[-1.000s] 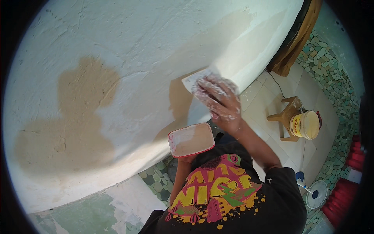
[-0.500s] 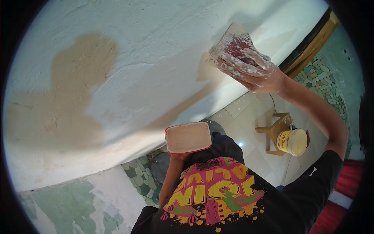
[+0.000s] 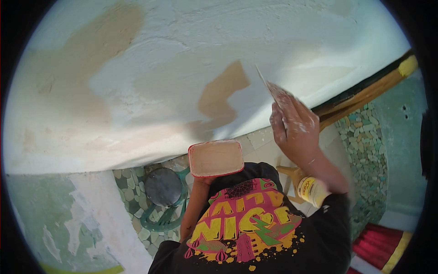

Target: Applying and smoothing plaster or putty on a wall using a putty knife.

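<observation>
My right hand [image 3: 297, 130], spotted with white putty, is closed around a flat putty scraper [image 3: 264, 81]. The scraper appears nearly edge-on, its blade tip pointing up and left in front of the wall [image 3: 150, 75]; I cannot tell whether it touches. Low in front of my body, my left hand [image 3: 205, 180] grips a rectangular tray with a red rim [image 3: 190, 157] from below. The tray's inside is pale and beige, and it hides most of the left fingers. Pale whitish areas and tan patches cover the wall, with my shadow across part of it.
A yellow-and-white bucket [image 3: 312, 191] stands by a tan stool [image 3: 292, 176] at my right, partly behind my arm. To the left are a dark round object [image 3: 163, 187] and a green chair-like frame [image 3: 157, 223]. A wooden beam [image 3: 360, 101] runs along the wall's right edge.
My right hand has come down off the wall, and the scraper has turned from face-on to edge-on. The view has shifted; the left hand still holds the tray.
</observation>
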Tool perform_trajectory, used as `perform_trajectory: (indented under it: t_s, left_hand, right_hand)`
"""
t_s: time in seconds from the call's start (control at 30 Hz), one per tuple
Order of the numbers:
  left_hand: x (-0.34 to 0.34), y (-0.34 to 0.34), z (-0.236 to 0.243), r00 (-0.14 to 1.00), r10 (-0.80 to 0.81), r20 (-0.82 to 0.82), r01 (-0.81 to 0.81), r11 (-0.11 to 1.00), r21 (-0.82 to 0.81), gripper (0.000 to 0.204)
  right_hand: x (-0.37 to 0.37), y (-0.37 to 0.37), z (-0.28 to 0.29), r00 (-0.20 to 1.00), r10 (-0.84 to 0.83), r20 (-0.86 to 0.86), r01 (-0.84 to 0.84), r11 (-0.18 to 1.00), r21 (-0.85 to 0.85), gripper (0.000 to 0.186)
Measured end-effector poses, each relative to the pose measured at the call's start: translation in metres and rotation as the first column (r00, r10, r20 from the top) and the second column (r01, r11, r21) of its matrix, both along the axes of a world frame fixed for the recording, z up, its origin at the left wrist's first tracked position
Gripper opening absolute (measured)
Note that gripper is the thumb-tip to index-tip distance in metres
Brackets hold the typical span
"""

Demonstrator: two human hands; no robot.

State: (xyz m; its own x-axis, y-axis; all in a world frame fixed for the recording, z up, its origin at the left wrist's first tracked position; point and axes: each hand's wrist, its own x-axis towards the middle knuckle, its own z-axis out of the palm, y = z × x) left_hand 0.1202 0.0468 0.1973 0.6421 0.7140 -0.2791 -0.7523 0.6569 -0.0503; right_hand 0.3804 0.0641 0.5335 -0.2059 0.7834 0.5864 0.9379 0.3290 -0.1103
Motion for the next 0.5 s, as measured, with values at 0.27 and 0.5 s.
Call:
perform_trajectory:
  t_s: [0.27, 0.5]
  left_hand:
    - [0.005, -0.022, 0.005, 0.991, 0.11, -0.081, -0.109, 0.994, 0.023, 0.06]
    - [0.007, -0.026, 0.039, 0.994, 0.054, -0.092, -0.05, 0.998, 0.05, 0.063]
  right_hand:
    - [0.003, 0.018, -0.06, 0.732, 0.053, -0.68, -0.045, 0.999, 0.029, 0.028]
    - [0.01, 0.032, -0.044, 0.907, 0.08, -0.412, -0.018, 0.988, 0.151, 0.036]
